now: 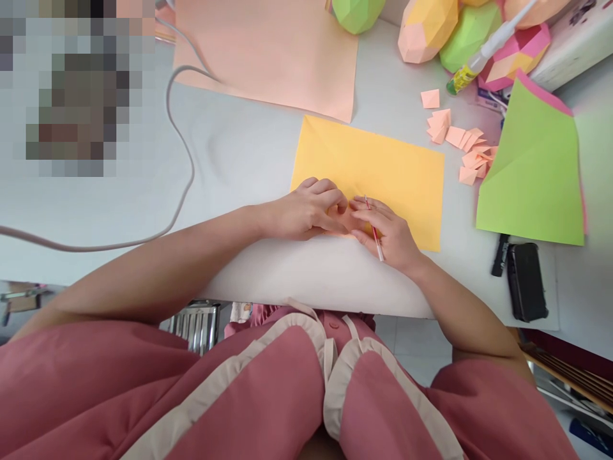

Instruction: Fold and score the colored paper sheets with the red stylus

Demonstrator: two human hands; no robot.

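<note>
Your left hand (313, 211) and right hand (390, 235) grip a small peach paper piece (352, 221) (slim red-and-white stick (375, 230) tucked in your right) | over the flat yellow paper sheet (378, 160) on the desk (272, 268) | probably light, easily creased: pinch its edges

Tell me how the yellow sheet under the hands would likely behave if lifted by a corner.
The yellow sheet looks like thin paper, so probably light and somewhat floppy. With the left hand and right hand over its near edge, it might catch or crease there.
</note>
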